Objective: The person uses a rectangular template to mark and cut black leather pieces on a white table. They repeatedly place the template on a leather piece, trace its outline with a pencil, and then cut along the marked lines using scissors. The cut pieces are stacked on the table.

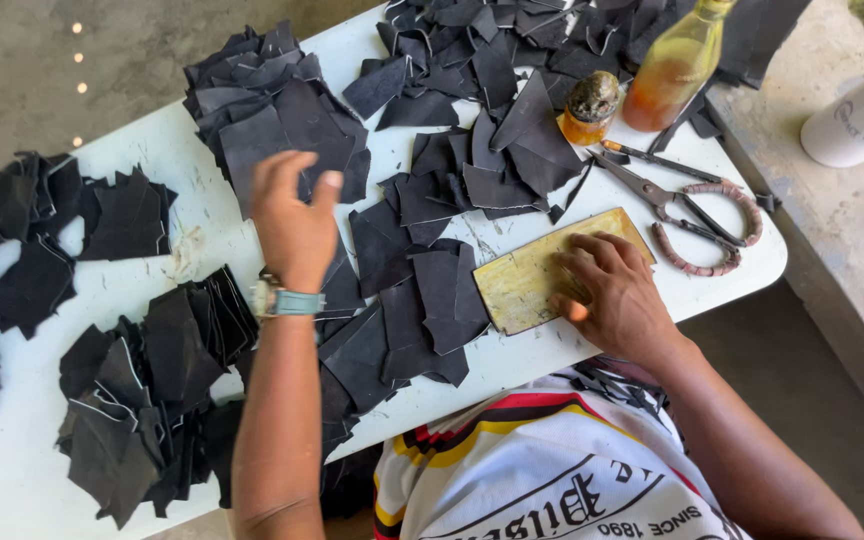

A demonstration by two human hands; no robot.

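Fingers [592, 262] of my right hand [617, 300] are pressing flat on the yellow board [532, 270], spread and grasping nothing; those of my left hand [292, 225] are hovering loosely curled over the black pieces [422, 300] just left of the board, and I am holding none of them that I can see.

Risks, as I judge them from this position:
- The board is lying near the table [202, 210] edge closest to me. If I am leaning on its near corner, it could be tipping or sliding off.
- The scissors [687, 205] are lying just right of the board with the blades pointing away from it. A sweep of my right hand could be knocking them into the amber bottle [674, 70] or the small jar [589, 108] beyond the board, spilling liquid on the pieces.
- The pieces left of the board are overlapping loosely, so I could be lifting two at once.

The pieces are looking thin, matte black, and irregularly cut, some showing pale edges. They are lying flat and limp in loose heaps left of and beyond the board.
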